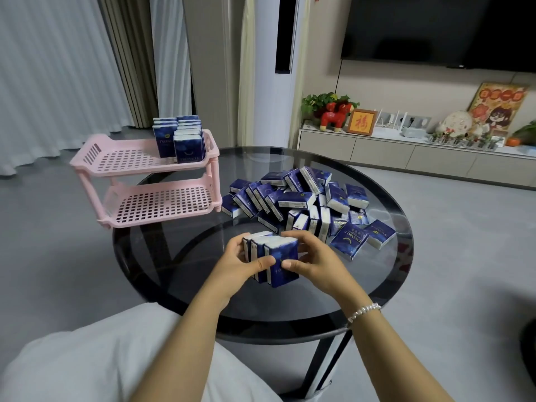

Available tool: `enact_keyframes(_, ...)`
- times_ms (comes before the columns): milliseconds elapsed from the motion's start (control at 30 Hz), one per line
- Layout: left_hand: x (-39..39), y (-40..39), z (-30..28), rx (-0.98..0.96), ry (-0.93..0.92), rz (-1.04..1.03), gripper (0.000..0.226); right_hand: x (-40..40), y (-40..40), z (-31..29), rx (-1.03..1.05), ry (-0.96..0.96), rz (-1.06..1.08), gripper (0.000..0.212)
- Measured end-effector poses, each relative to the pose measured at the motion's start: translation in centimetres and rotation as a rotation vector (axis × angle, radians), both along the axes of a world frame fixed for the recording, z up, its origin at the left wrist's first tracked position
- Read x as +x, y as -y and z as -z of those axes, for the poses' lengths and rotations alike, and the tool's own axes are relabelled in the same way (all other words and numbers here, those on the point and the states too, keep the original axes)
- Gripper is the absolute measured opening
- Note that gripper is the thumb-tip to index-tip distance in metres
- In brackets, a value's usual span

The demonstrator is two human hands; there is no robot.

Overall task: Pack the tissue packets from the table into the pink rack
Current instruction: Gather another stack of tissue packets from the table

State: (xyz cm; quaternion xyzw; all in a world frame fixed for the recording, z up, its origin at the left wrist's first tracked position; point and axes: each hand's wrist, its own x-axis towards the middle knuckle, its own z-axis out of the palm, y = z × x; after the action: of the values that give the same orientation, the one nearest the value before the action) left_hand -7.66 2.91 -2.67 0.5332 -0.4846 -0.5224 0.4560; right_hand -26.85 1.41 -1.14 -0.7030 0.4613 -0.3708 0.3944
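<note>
Both hands squeezing a small stack of tissue pkts over the glass desk (333, 291).

L hand (237, 264) & R hand (311, 261) fingers curled round the held stack (272, 256); loose pile (304, 201) just beyond fingers; pink rack (121, 158) far left, some pkts (181, 139) on its top tier.

The room around me is lit softly and evenly, rather dim, with no hard shadows. The pale curtains (43, 82) on my left give a weak grey light. The dark glass table (290, 309) reflects some of it as dull patches, and I see faint reflections near its rim. My wide lens bends straight lines at the edges. My arms and white clothing at the bottom look blurred, and the far shelf is slightly soft.
</note>
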Motion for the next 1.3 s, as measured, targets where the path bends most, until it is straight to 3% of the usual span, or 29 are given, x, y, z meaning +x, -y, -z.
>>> enact_keyframes(133,0.9,0.0,-0.2,-0.016,0.135,0.117,0.094,-0.4,-0.1,0.2,0.012,-0.106,-0.058,0.064)
enact_keyframes(267,1.5,0.0,-0.6,-0.040,0.325,0.216,0.102,-1.0,0.6,-0.4,0.141,-0.245,-0.177,0.090)
enact_keyframes(400,1.7,-0.2,-0.9,-0.039,0.391,0.258,0.110,-1.8,2.0,-1.1,0.276,-0.362,-0.322,0.099)
enact_keyframes(533,1.5,-0.4,-1.5,-0.001,0.461,0.257,0.127,-1.5,3.3,-1.2,0.385,-0.223,-0.445,0.102)
enact_keyframes(767,0.0,-1.1,-1.3,0.025,0.674,0.390,0.099,-0.7,4.2,-0.4,0.424,-0.071,-0.460,0.093)
enact_keyframes(1067,-0.3,-0.6,-1.8,0.091,0.694,0.425,0.095,-0.3,4.3,-0.6,0.405,-0.087,-0.378,0.088)
enact_keyframes(1300,3.4,-0.1,-4.5,-0.008,0.543,0.319,0.078,2.3,4.8,-4.1,0.316,-0.085,-0.329,0.087)
